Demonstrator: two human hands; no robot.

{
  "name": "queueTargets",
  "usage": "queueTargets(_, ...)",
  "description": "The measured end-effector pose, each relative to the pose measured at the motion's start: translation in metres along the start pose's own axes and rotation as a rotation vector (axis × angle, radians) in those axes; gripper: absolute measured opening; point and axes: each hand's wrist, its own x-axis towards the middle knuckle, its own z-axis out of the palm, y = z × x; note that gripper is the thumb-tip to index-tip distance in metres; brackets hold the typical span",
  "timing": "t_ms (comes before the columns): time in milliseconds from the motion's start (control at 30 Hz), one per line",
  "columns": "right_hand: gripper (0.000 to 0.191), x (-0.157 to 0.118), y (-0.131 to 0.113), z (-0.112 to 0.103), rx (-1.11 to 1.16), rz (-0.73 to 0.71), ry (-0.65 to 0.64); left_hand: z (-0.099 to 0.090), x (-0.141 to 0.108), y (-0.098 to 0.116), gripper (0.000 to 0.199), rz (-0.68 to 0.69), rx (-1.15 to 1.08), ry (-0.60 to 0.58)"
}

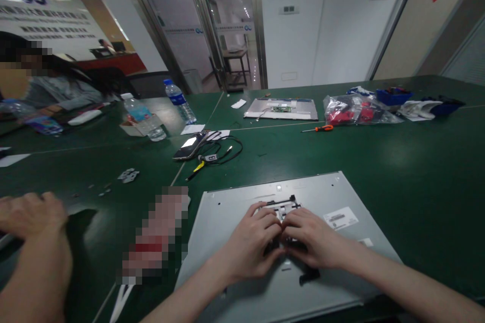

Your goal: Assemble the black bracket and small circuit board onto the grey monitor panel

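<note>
A flat grey metal panel point(235, 212) lies on the green table in front of me. Near its middle is a cut-out with a black and metal mechanism point(282, 204). My left hand point(259, 237) and my right hand point(312, 237) meet over this part, fingers curled and fingertips close together. What the fingers hold is hidden beneath them. A small black piece point(309, 276) sits on the panel just below my right hand. White labels point(341, 217) are stuck on the panel's right side.
An orange screwdriver point(323, 128), a second panel point(280, 109) and a plastic bag point(356, 111) lie farther back. A phone point(191, 145) with cables and several bottles point(180, 101) stand left of centre. Another person's arm point(38, 252) rests at the left.
</note>
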Motion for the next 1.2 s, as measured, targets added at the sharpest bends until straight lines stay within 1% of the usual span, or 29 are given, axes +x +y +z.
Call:
queueTargets(200, 0.010, 0.000, -0.001, -0.002, -0.027, 0.002, -0.014, 0.002, 0.000, 0.000, 0.020, -0.027, 0.003, -0.017)
queueTargets(467, 0.011, 0.001, -0.005, -0.007, -0.038, -0.015, -0.033, 0.004, 0.000, 0.001, 0.016, -0.021, -0.006, 0.015)
queueTargets(600, 0.017, 0.001, -0.006, -0.008, -0.024, 0.006, -0.041, 0.004, 0.000, 0.002, 0.020, -0.037, -0.010, 0.000)
queueTargets(733, 0.026, 0.001, -0.006, -0.016, 0.056, 0.025, -0.053, 0.006, -0.001, 0.003, 0.026, -0.053, -0.004, -0.020)
queueTargets(867, 0.029, 0.001, -0.006, -0.023, 0.083, 0.050, -0.043, 0.007, -0.001, 0.004, 0.025, -0.058, 0.004, -0.013)
queueTargets(967, 0.032, 0.001, -0.005, -0.024, 0.065, 0.037, -0.044, 0.007, -0.001, 0.005, 0.026, -0.062, 0.007, -0.007)
queueTargets(1067, 0.027, 0.000, -0.004, -0.022, 0.044, -0.002, -0.043, 0.007, -0.001, 0.004, 0.029, -0.060, 0.005, -0.010)
queueTargets(1200, 0.012, -0.001, -0.001, -0.015, -0.001, -0.046, -0.031, 0.007, 0.000, 0.003, 0.027, -0.058, -0.004, 0.000)
